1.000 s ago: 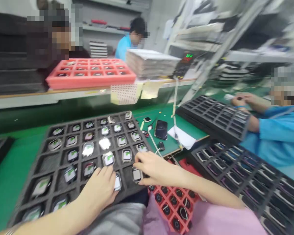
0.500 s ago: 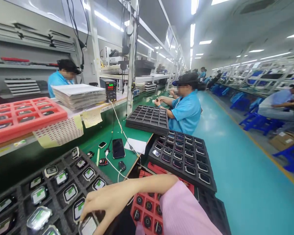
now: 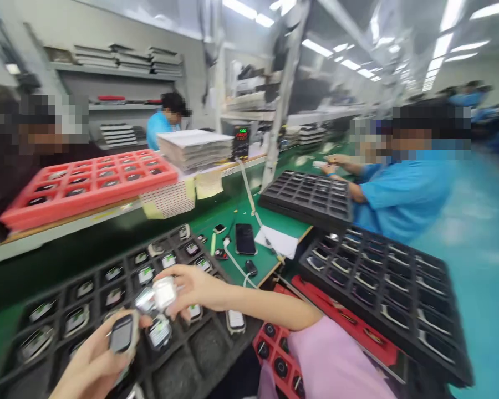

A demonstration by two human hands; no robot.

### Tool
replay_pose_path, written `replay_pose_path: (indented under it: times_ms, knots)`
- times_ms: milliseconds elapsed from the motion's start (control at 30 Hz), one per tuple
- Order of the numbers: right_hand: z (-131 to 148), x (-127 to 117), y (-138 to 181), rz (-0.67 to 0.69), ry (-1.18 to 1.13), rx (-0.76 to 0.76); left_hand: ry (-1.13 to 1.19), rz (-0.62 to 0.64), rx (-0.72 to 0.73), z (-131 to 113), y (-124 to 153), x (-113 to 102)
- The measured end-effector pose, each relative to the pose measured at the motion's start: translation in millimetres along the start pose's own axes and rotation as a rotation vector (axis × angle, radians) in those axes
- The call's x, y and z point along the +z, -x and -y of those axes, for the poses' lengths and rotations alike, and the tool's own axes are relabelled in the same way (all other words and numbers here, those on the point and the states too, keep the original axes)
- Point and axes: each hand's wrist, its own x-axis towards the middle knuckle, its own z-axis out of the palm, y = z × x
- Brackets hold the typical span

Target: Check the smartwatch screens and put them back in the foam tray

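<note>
My left hand [image 3: 97, 354] grips a smartwatch [image 3: 122, 333] with a light frame and a dark screen, raised over the near part of the black foam tray [image 3: 172, 382]. To its right, my right hand [image 3: 195, 288] pinches a smartwatch case [image 3: 165, 292] whose face glares white. Both hands are above the tray, whose compartments hold several watch cases with green and white screen films. A film-covered watch [image 3: 159, 332] lies in the tray between the hands. Several near compartments hold nothing. My right hand hides part of the middle of the tray.
A phone [image 3: 245, 238], white paper [image 3: 276, 241] and cables lie on the green bench. Black trays of watches [image 3: 382, 288] stand at right, above a red tray [image 3: 274, 354]. Another red tray [image 3: 95, 185] rests on the ledge. A co-worker in blue [image 3: 407, 188] sits at right.
The view has swung left. My left hand has come into view with a smartwatch. My right hand, earlier down at a watch in the tray, is now raised with a watch case.
</note>
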Motion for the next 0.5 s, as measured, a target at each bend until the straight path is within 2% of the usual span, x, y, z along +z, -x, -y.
replay_pose_path:
  times_ms: [133,267,500]
  knots:
    - [2,11,-6,-0.107,0.050,-0.125,0.275,0.049,-0.101,-20,5,18]
    - [7,16,-4,-0.124,0.144,-0.191,0.489,0.107,-0.126,-26,2,19]
    - [6,23,1,-0.192,0.241,-0.200,0.508,0.141,-0.109,-31,7,24]
